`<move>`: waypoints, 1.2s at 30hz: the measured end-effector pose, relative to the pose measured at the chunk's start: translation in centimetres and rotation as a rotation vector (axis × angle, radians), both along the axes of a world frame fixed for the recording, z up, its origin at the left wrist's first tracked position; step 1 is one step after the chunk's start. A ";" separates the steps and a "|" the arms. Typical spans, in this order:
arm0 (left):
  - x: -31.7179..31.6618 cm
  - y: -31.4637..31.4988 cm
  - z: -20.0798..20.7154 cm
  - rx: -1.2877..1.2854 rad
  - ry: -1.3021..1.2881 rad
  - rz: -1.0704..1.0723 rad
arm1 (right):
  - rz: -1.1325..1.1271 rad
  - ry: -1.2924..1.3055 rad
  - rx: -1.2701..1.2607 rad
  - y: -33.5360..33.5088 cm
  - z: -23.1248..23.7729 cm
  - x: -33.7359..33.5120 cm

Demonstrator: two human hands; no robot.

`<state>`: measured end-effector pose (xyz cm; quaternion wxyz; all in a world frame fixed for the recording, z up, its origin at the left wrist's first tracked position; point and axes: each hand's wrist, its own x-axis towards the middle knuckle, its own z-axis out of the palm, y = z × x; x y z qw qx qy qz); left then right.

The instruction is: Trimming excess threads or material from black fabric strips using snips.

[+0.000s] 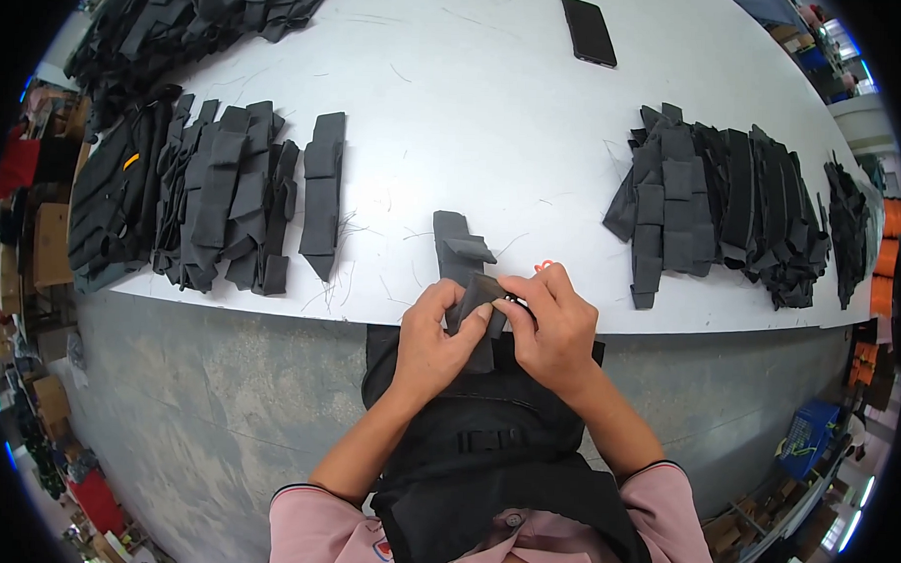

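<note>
— Hands first?
— Left hand [432, 338]: thumb and fingers pinched on a dark grey fabric strip [455, 260] at the table's front edge. Right hand [556, 330]: fingers closed on a small dark tool [511, 299]. Its kind I can't tell. A red-orange loop [544, 267] shows behind the knuckles; can't tell whether it belongs.

— How does the strip lie?
— Straight ahead of me. Long axis runs away from my body, far end leaning slightly left on the white table [495, 144], near end past the edge, over my black garment [436, 415]. A raised fold sits between my two thumbs.

— Nearer hand?
— Left; it grips the cloth from the left side. The right comes at the fold from the right, tool tip just beside it, contact unclear.

— Round about?
— Bundled strips [221, 179] to my left, a second bundle [677, 200] to my right, phone [588, 31] well beyond.
</note>
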<state>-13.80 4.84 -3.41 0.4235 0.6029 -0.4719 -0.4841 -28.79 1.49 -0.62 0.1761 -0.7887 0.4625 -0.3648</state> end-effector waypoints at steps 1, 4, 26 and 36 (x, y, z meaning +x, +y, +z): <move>-0.1 0.0 -0.1 -0.009 0.000 0.003 | 0.000 0.001 -0.001 0.1 0.0 0.0; 0.0 0.0 0.1 0.022 -0.014 -0.006 | -0.087 -0.066 0.052 0.3 0.1 -0.3; 0.1 -1.6 0.6 -0.484 -0.604 -0.005 | -0.092 0.098 0.042 0.5 2.0 -1.2; 1.2 -1.0 -0.8 0.253 0.519 -0.096 | 0.038 -0.846 1.207 -2.2 -2.1 -0.7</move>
